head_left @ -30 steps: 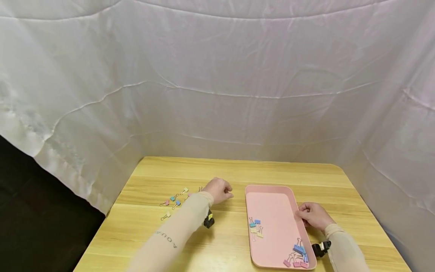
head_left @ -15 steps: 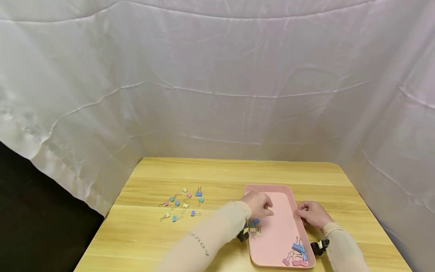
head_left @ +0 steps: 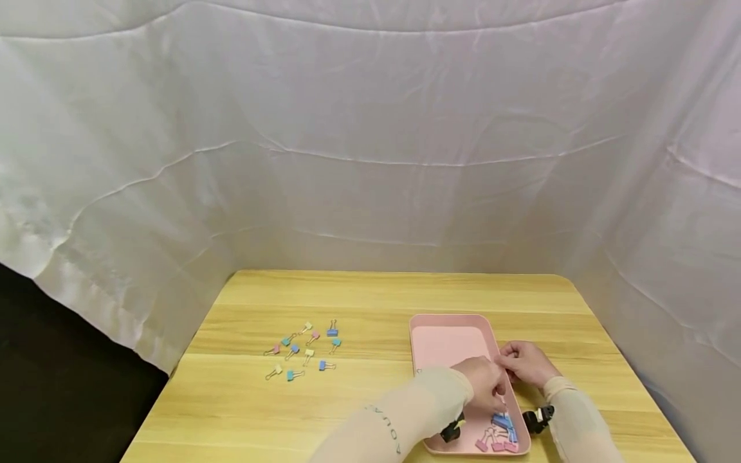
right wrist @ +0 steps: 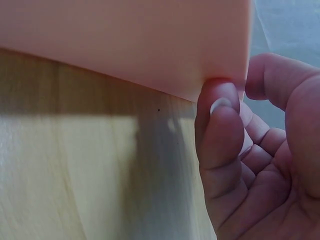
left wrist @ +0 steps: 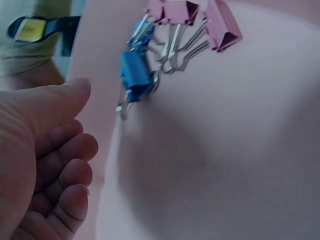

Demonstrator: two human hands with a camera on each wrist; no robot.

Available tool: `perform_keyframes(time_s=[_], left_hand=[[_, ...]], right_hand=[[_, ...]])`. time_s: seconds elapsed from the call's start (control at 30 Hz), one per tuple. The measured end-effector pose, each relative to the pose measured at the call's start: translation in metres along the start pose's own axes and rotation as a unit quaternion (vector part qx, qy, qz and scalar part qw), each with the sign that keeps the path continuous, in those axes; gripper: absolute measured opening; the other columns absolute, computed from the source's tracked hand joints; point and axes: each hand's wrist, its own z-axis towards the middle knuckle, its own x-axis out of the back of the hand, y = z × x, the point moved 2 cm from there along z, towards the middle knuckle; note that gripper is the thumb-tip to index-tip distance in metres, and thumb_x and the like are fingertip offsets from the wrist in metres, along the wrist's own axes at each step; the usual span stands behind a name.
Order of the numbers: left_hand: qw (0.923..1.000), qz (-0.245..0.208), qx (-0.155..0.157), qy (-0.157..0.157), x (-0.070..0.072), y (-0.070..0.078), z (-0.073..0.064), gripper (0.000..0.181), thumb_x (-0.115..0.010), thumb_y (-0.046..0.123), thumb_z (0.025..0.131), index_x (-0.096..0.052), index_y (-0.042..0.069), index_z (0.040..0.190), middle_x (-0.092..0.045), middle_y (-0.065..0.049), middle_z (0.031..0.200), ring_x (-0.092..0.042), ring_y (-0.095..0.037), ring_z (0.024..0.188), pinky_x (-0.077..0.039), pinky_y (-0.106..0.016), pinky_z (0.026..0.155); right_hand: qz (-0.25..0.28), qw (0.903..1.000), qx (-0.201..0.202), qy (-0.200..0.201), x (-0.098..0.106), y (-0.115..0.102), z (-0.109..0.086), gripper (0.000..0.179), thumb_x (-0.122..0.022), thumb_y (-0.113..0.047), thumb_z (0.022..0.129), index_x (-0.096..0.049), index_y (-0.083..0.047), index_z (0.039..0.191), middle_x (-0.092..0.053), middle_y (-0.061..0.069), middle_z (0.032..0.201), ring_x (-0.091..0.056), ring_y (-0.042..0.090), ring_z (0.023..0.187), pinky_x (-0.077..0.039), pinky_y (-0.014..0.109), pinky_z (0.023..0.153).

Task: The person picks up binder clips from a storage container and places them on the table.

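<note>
My left hand (head_left: 485, 381) reaches in over the pink tray (head_left: 449, 319), its fingers curled. In the left wrist view the thumb lies above the bent fingers, close to a blue binder clip (left wrist: 134, 75). I cannot tell whether something small is held between them. Pink binder clips (left wrist: 223, 26) lie just beyond, in the tray's near right corner. My right hand (head_left: 529, 363) pinches the tray's right wall between thumb and fingers; the right wrist view shows fingertips (right wrist: 222, 95) against the outer wall. Other clips at the tray's left side are mostly hidden behind the left forearm.
On the wooden table (head_left: 370, 292), left of the tray, several binder clips lie scattered, among them a blue clip (head_left: 332, 332), a teal clip (head_left: 291, 375) and a yellow clip (head_left: 309, 353). A pale curtain (head_left: 370, 199) stands behind and beside the table.
My left hand has moved right from beside the loose clips, across the tray's left rim, to over its near right part. The right hand stays at the tray's wall.
</note>
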Motion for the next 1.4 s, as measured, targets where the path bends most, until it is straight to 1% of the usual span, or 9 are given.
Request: perform_keyframes(time_s=[0.17,0.33,0.47,0.6,0.73,0.97,1.23,1.33,1.4], left_hand=[[0.9984,0.047,0.002,-0.029,-0.011,0.015,0.008,0.013,-0.074,0.050,0.078,-0.072,0.039,0.071,-0.058,0.028,0.064,-0.051,0.005,0.062,-0.045,-0.013,0.064],[0.9975,0.055,0.009,-0.044,-0.015,0.020,0.008,0.015,-0.073,0.052,0.078,-0.071,0.040,0.070,-0.058,0.027,0.064,-0.051,0.004,0.061,-0.046,-0.014,0.065],[0.9983,0.040,0.010,-0.042,-0.015,0.018,0.005,0.021,-0.075,0.055,0.076,-0.068,0.037,0.067,-0.056,0.025,0.065,-0.049,0.004,0.061,-0.045,-0.014,0.064],[0.9984,0.039,0.007,-0.039,-0.014,0.017,0.001,0.031,-0.075,0.061,0.072,-0.064,0.034,0.063,-0.052,0.022,0.060,-0.047,0.002,0.058,-0.043,-0.014,0.059],[0.9979,0.042,0.022,-0.043,-0.015,0.016,-0.002,0.031,-0.075,0.064,0.070,-0.064,0.035,0.065,-0.054,0.024,0.060,-0.048,0.003,0.060,-0.044,-0.014,0.061],[0.9978,0.038,0.038,-0.040,-0.018,0.014,-0.003,0.027,-0.075,0.059,0.073,-0.065,0.035,0.068,-0.054,0.023,0.065,-0.050,0.003,0.064,-0.044,-0.014,0.064],[0.9969,0.023,0.063,-0.042,-0.017,0.005,-0.003,0.018,-0.073,0.041,0.080,-0.061,0.031,0.071,-0.052,0.019,0.071,-0.049,0.001,0.069,-0.043,-0.015,0.068],[0.9971,0.019,0.065,-0.035,-0.016,0.000,-0.005,0.024,-0.073,0.043,0.080,-0.058,0.029,0.068,-0.050,0.019,0.069,-0.047,0.001,0.067,-0.041,-0.014,0.066],[0.9972,0.021,0.065,-0.029,-0.015,-0.002,-0.006,0.031,-0.074,0.050,0.078,-0.057,0.028,0.065,-0.049,0.019,0.066,-0.046,0.001,0.064,-0.040,-0.014,0.063]], right_hand=[[0.001,1.0000,0.007,-0.005,0.000,0.000,-0.001,0.015,-0.067,-0.010,0.087,-0.062,0.003,0.089,-0.056,0.004,0.066,-0.053,0.016,0.056,-0.047,0.028,0.050],[0.009,0.9999,0.007,-0.010,0.000,-0.001,-0.002,0.014,-0.067,-0.010,0.087,-0.062,0.003,0.089,-0.056,0.004,0.066,-0.052,0.017,0.057,-0.047,0.028,0.050],[-0.003,1.0000,0.005,-0.004,0.000,-0.001,0.000,0.013,-0.067,-0.010,0.087,-0.062,0.002,0.088,-0.056,0.004,0.066,-0.052,0.016,0.057,-0.046,0.028,0.050],[-0.008,1.0000,0.004,-0.003,0.001,0.000,0.000,0.012,-0.067,-0.010,0.086,-0.061,0.001,0.088,-0.055,0.004,0.066,-0.052,0.015,0.056,-0.046,0.027,0.049],[-0.004,1.0000,0.002,-0.004,0.001,0.000,0.000,0.013,-0.067,-0.010,0.086,-0.061,0.002,0.088,-0.055,0.003,0.065,-0.051,0.014,0.055,-0.046,0.027,0.049],[0.006,1.0000,0.000,-0.004,-0.001,-0.002,-0.002,0.012,-0.067,-0.009,0.087,-0.061,0.002,0.088,-0.056,0.005,0.065,-0.052,0.015,0.055,-0.046,0.028,0.049],[0.001,1.0000,0.005,-0.003,-0.001,-0.001,-0.001,0.014,-0.066,-0.010,0.087,-0.061,0.002,0.089,-0.057,0.006,0.068,-0.052,0.016,0.056,-0.046,0.028,0.049],[0.003,1.0000,0.002,-0.003,-0.001,-0.001,-0.001,0.014,-0.066,-0.011,0.087,-0.061,0.002,0.089,-0.057,0.006,0.067,-0.053,0.016,0.055,-0.046,0.028,0.049],[0.002,1.0000,0.002,-0.003,-0.001,0.000,-0.001,0.015,-0.066,-0.011,0.088,-0.061,0.003,0.090,-0.056,0.005,0.067,-0.053,0.016,0.055,-0.046,0.028,0.048]])
